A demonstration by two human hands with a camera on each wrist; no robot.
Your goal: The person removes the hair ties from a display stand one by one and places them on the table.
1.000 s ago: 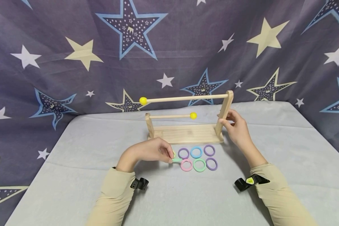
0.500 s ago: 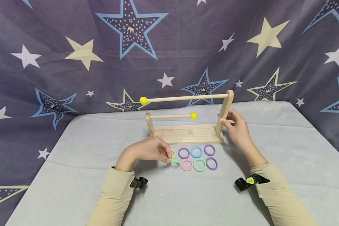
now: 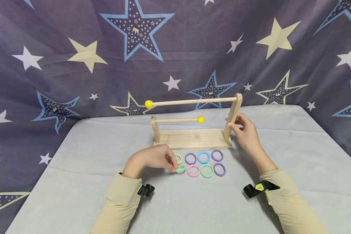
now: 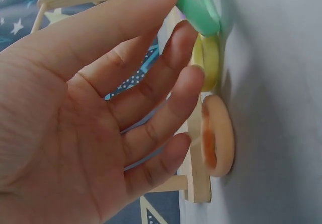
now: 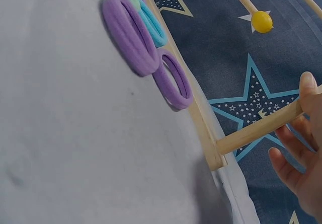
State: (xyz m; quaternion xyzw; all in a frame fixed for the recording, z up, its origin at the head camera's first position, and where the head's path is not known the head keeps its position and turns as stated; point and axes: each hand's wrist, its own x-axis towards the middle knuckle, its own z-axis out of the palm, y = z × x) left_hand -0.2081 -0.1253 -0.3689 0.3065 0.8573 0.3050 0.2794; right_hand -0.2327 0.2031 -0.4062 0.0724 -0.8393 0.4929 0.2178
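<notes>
My left hand [image 3: 156, 159] pinches a mint-green hair tie [image 3: 180, 168] between thumb and index finger, low over the table and left of a pink hair tie [image 3: 193, 170]. In the left wrist view, the green hair tie [image 4: 200, 10] is tilted, with a yellow one [image 4: 210, 63] and an orange one [image 4: 219, 136] nearby. The other fingers of that hand are loosely bent. My right hand [image 3: 246, 131] holds the tall right post [image 3: 232, 117] of a wooden stand [image 3: 196, 138]; the right wrist view shows thumb and fingers on opposite sides of it [image 5: 261, 128].
Two wooden rods with yellow ball ends [image 3: 149, 104] extend from the stand's posts, one high, one low. In front lie purple [image 3: 219, 169], blue [image 3: 203, 157] and green [image 3: 207, 170] hair ties in two rows. A starry cloth [image 3: 105, 81] hangs behind.
My left hand has drawn the mint-green hair tie leftward, away from the pink one, and lowered it toward the table. My right hand stays on the post.
</notes>
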